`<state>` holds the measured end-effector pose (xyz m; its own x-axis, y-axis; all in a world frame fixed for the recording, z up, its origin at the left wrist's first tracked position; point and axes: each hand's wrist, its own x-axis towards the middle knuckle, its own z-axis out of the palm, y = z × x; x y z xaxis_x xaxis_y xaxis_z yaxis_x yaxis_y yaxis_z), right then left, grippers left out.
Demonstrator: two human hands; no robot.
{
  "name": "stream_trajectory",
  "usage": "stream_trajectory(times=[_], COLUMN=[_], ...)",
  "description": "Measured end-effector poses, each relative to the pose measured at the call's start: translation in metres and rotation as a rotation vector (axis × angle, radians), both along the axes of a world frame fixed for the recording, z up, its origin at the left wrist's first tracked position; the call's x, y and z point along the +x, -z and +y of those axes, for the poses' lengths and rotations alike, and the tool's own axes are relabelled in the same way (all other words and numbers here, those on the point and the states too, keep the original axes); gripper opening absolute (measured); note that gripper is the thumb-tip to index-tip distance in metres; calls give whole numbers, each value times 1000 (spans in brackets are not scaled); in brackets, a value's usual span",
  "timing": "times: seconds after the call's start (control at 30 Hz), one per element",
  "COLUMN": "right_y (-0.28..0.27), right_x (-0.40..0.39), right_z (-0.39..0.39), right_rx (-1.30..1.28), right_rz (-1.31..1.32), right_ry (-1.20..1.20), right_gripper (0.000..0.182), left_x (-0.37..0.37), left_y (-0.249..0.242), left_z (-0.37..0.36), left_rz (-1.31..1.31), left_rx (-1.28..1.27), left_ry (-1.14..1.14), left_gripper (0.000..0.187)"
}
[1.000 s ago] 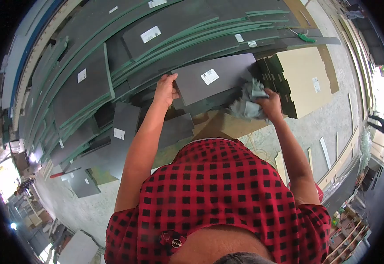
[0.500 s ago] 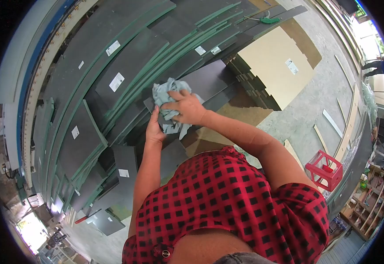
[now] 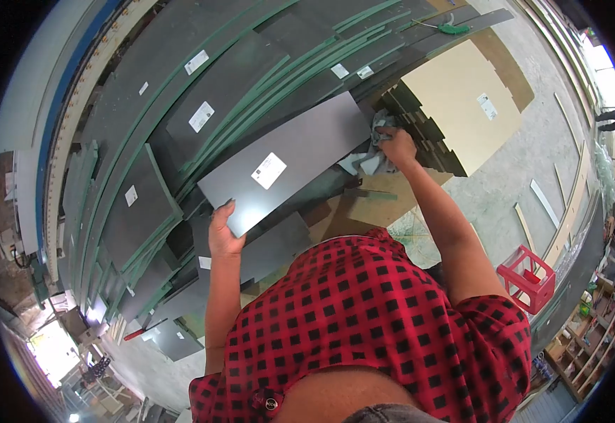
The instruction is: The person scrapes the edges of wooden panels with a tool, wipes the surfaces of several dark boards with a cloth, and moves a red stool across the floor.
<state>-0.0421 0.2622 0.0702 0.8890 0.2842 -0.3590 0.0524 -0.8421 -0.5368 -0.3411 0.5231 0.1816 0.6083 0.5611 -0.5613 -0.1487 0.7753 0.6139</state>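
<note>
A flat grey panel with a white label lies slanted in front of me. My left hand grips its near-left corner, thumb on the top face and fingers mostly hidden. At the panel's far-right end, my right hand is closed on a crumpled light blue-grey cloth. The cloth hangs beside the panel's short edge, close to a stack of cream panels with dark, stepped edges.
Several dark panels with green edges lean in rows on the left and behind. A green-handled tool rests at the top. At right are a red plastic frame, wood strips on the floor and a compartmented wooden rack.
My right hand has swept the cloth from the panel's left part to its right end, uncovering the label. My left hand has shifted down and left, and the panel now shows more fully.
</note>
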Motion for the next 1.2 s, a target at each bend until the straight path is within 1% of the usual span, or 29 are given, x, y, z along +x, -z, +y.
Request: stream_trajectory(times=[0.07, 0.1, 0.13, 0.17, 0.23, 0.27, 0.3, 0.33, 0.37, 0.43, 0.47, 0.53, 0.57, 0.6, 0.67, 0.73, 0.8, 0.87, 0.9, 0.97, 1.0, 1.03, 1.07, 1.1, 1.13, 1.2], right_y=[-13, -19, -40, -63, -110, -123, -152, -157, -149, -146, -144, -141, -132, -121, -94, -62, -35, -17, -10, 3, 4, 5, -2, 0, 2, -3], right_x=[-5, -6, -10, -16, -34, -44, -62, -79, -100, -129, -135, -145, -141, -133, -110, -82, -51, -41, -41, -45, -47, -51, -55, -56, -54, -49], right_z=[0, 1, 6, 10, 30, 44, 56, 69, 82, 98, 98, 99, 98, 94, 79, 59, 30, -8, -27, -61, -71, -76, -78, -81, -84, -84], right_rx=[14, 138, 262, 293, 493, 496, 457, 464, 495, 616, 613, 598, 621, 623, 469, 242, 107, 108, 151, 217, 272, 269, 353, 421, 483, 506], right_rz=[34, -26, -85, -170, -306, -331, -267, -295, -437, -306, -303, -427, -402, -396, -412, -363, -75, 13, -7, -53, 69, 144, 199, 241, 286, 320], right_ry=[9, 33, 58, -2, -118, -222, -307, -441, -549, -820, -820, -902, -858, -865, -704, -520, -327, -180, -214, -268, -216, -112, -5, 37, 85, 28], right_gripper=[39, 40, 40, 39, 40, 45, 47, 55, 56, 55, 55, 54, 54, 54, 54, 50, 44, 41, 42, 44, 44, 42, 42, 42, 43, 42], left_x=[-12, -17, -19, -20, -22, -25, -31, -34, -30, -36, -42, -60, -69, -73, -80, -111, -139, -162, -170, -190, -206, -227, -249, -269, -278, -282], left_y=[-6, -8, -10, -10, -4, 4, 13, 18, 11, 19, 23, 26, 27, 16, -12, -5, -6, -10, -12, -22, -17, 0, 16, 27, 24, 25], left_z=[4, 6, 5, 2, -3, -3, -1, -1, -8, -7, -5, -2, -2, -7, -22, -18, -18, -24, -28, -35, -36, -36, -37, -39, -44, -56], left_rz=[-15, -27, -30, -23, -25, -32, -61, -87, -50, -64, -77, -73, -75, -72, -15, -7, 3, -6, -2, -55, -54, -64, -74, -76, -73, -55], left_rx=[4, 3, 9, 50, 101, 97, 63, 29, 48, 37, 33, 20, 13, 12, 30, 44, 57, 17, 17, -6, 17, 36, 57, 58, 79, 19], left_ry=[1, 8, 4, 0, 9, 18, 45, 73, 38, 34, 16, -15, -42, -50, -102, -122, -147, -200, -230, -292, -349, -412, -476, -467, -523, -645], left_gripper=[31, 31, 31, 32, 35, 35, 41, 48, 48, 48, 49, 49, 50, 50, 50, 50, 50, 50, 50, 41, 41, 38, 36, 34, 34, 35])
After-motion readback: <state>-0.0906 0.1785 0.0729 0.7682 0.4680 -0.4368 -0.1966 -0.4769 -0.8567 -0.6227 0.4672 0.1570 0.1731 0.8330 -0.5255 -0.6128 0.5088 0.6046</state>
